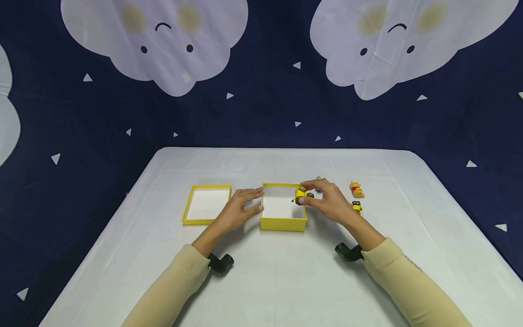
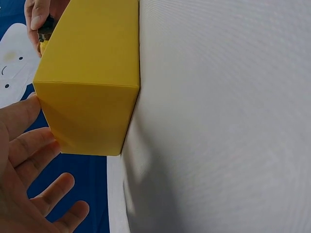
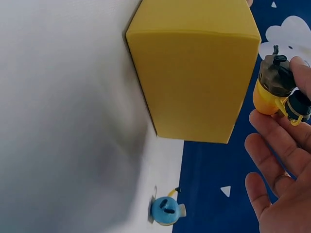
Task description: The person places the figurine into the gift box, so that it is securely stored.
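Over the right edge of the yellow box, my right hand pinches a small yellow minion figure between thumb and fingers. In the right wrist view the minion figure shows its dark lower part and a dark round piece at its side. My left hand rests its fingertips on the box's left side, fingers fairly straight. The box has no cover on, and its white inside shows no contents. From the left wrist, the fingertips meet the edge of the box's yellow wall.
A shallow yellow-rimmed lid, white inside, lies left of the box. Right of the right hand are an orange bear figure and another minion figure. A blue figure stands behind the right hand on the white-covered table.
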The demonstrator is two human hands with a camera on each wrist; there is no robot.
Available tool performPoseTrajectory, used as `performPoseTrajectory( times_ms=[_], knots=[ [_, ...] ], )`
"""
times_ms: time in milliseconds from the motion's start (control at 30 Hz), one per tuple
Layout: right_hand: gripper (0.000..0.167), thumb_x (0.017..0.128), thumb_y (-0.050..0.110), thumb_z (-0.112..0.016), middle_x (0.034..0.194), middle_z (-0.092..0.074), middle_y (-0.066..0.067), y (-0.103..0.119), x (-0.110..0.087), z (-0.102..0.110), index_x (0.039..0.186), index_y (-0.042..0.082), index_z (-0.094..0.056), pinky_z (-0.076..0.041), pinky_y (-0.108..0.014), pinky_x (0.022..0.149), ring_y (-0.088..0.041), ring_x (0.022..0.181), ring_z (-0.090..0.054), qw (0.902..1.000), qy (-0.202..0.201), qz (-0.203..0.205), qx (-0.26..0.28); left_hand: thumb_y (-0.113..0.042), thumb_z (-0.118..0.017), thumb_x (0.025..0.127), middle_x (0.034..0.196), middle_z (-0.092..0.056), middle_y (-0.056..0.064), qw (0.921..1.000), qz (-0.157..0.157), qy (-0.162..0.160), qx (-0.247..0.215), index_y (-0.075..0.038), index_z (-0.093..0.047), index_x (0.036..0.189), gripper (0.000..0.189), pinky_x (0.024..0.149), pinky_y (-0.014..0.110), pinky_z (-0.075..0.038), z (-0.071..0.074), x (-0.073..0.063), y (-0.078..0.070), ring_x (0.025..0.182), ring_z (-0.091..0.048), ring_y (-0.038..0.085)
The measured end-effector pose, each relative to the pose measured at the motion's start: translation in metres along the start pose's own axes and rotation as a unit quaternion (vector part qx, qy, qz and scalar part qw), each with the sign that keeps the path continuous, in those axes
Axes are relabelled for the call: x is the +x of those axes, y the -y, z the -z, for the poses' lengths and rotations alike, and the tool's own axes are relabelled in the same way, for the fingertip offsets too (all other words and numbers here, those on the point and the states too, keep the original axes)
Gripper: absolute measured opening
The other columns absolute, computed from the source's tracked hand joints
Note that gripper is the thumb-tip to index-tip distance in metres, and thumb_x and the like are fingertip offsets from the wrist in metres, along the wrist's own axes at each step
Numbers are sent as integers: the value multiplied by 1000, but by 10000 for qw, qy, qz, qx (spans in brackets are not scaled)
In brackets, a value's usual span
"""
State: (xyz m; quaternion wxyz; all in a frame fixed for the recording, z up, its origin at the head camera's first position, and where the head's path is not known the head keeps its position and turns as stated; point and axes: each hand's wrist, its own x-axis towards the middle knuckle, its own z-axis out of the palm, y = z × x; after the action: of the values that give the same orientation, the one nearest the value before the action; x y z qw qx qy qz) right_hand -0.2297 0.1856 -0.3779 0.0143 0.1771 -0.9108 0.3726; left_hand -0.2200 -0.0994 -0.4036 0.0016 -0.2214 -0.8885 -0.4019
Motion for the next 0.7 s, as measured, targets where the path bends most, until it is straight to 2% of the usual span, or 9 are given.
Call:
performPoseTrajectory(
  times_ms=[333,700],
  knots=[
    [52,81,39,-72,117,-67,-8,7,5,-9,125,14,-60,-32,-53,107,-30,119,-53,10000,-40,-4,58,-28,-64,90,145,-47,-3,10000,6,20,-13,-11,-53,135,50,112,49,-31,1,-1,-1,135,-35,22],
    [51,81,40,-73,114,-68,-7,17,13,-17,124,15,-61,-37,-51,103,-27,115,-54,10000,-40,-49,40,-26,-65,89,144,-49,-4,10000,-69,-23,54,-10,-54,133,48,112,49,-31,1,-1,0,134,-37,24]
  ],
)
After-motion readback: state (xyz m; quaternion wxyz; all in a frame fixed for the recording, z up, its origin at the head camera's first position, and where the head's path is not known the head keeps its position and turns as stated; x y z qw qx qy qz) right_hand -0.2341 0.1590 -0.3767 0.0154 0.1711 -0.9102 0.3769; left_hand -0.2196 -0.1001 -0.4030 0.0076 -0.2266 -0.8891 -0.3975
